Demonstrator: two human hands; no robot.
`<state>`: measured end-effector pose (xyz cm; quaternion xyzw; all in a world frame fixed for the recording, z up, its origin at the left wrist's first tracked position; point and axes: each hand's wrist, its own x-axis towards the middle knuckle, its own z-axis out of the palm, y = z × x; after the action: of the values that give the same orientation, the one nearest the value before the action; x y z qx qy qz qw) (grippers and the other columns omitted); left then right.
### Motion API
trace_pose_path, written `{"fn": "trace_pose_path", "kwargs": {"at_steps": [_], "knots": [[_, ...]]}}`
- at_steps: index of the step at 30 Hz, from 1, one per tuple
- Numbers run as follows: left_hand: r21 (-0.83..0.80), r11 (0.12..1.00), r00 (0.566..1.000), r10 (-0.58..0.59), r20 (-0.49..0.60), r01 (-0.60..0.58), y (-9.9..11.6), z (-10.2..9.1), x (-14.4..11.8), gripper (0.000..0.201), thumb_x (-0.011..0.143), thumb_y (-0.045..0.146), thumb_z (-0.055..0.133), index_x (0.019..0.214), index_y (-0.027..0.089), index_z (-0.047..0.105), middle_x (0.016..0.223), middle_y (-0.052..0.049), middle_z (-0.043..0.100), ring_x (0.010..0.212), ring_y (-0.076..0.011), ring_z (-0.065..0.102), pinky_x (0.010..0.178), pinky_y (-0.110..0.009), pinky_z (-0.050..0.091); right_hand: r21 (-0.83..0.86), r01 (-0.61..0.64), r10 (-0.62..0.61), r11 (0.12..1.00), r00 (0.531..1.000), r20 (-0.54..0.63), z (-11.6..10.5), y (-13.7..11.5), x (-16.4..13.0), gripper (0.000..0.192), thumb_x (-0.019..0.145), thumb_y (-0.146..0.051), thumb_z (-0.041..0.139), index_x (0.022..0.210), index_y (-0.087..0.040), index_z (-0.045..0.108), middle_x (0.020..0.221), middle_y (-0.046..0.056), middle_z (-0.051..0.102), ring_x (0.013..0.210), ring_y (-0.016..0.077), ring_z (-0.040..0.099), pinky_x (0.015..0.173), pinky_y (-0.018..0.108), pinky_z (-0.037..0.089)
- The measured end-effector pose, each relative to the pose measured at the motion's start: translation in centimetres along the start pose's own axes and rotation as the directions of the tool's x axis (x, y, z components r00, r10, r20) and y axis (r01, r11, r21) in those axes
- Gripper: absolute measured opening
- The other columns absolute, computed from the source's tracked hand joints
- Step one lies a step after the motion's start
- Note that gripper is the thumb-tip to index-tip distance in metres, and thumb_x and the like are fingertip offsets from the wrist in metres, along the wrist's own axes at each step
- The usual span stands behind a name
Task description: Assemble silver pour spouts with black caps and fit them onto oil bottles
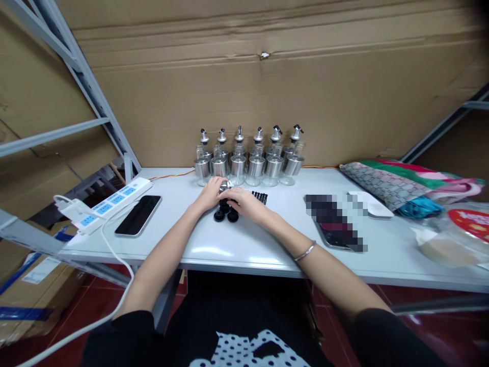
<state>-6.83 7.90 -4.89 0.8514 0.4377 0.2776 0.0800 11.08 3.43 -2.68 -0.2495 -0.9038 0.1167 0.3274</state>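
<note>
My left hand (212, 192) and my right hand (246, 203) meet over the middle of the table. Their fingers curl in around shiny silver pieces (225, 187), which the fingers mostly cover; I cannot make out exactly what each hand grips. Just below my right fingers stand round black stoppers (219, 215), partly hidden. Beside that hand lies a row of thin black pieces (260, 197). Behind both hands stand two rows of glass bottles with steel sleeves (256, 165). The front row is without spouts, while the back row carries silver pourer spouts with black tips (239, 134).
On the left lie a white power strip (114, 203) with a plugged charger and cable, and a phone (138, 216). To the right are a blurred-out dark phone (336, 224), a colourful bag (408, 183) and a tape roll (454, 237). Cardboard (248, 92) closes off the back.
</note>
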Motion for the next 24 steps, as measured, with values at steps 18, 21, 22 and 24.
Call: {"fn": "trace_pose_path", "kwargs": {"at_steps": [18, 21, 22, 24], "knots": [[0.039, 0.999, 1.000, 0.004, -0.004, -0.004, -0.1, 0.2, 0.1, 0.035, 0.089, 0.033, 0.048, 0.120, 0.017, 0.047, 0.118, -0.010, 0.051, 0.111, -0.0241, 0.044, 0.098, -0.040, 0.038, -0.008, -0.110, 0.110, 0.994, 0.994, -0.017, -1.1, -0.2, 0.1, 0.040, 0.081, -0.001, 0.042, 0.113, -0.015, 0.061, 0.110, 0.011, 0.068, 0.101, 0.0190, 0.064, 0.088, 0.033, 0.048], [0.031, 0.999, 1.000, -0.016, -0.011, 0.016, 0.1, 0.1, 0.1, 0.036, 0.089, 0.039, 0.048, 0.117, 0.016, 0.049, 0.116, -0.010, 0.052, 0.110, -0.0240, 0.045, 0.099, -0.039, 0.038, -0.055, -0.229, 0.227, 0.972, 0.973, -0.050, -1.7, 0.1, 0.2, 0.035, 0.083, -0.002, 0.041, 0.108, -0.012, 0.064, 0.108, 0.013, 0.069, 0.099, 0.0198, 0.064, 0.088, 0.032, 0.047], [0.029, 0.999, 1.000, -0.019, -0.013, 0.019, 0.1, 0.1, 0.1, 0.036, 0.089, 0.039, 0.048, 0.117, 0.016, 0.049, 0.115, -0.010, 0.053, 0.110, -0.0239, 0.045, 0.099, -0.039, 0.038, -0.064, -0.270, 0.268, 0.961, 0.963, -0.032, -1.9, 0.2, 0.1, 0.034, 0.083, -0.003, 0.042, 0.108, -0.012, 0.064, 0.107, 0.013, 0.069, 0.097, 0.0196, 0.064, 0.087, 0.032, 0.047], [0.026, 0.999, 1.000, -0.022, -0.016, 0.022, 0.2, 0.0, 0.2, 0.036, 0.089, 0.039, 0.049, 0.117, 0.016, 0.049, 0.115, -0.010, 0.053, 0.110, -0.0237, 0.045, 0.099, -0.038, 0.037, -0.085, -0.326, 0.330, 0.941, 0.943, 0.035, -2.1, 0.4, 0.0, 0.033, 0.083, -0.005, 0.044, 0.108, -0.012, 0.065, 0.105, 0.012, 0.070, 0.094, 0.0192, 0.065, 0.085, 0.031, 0.047]]}}
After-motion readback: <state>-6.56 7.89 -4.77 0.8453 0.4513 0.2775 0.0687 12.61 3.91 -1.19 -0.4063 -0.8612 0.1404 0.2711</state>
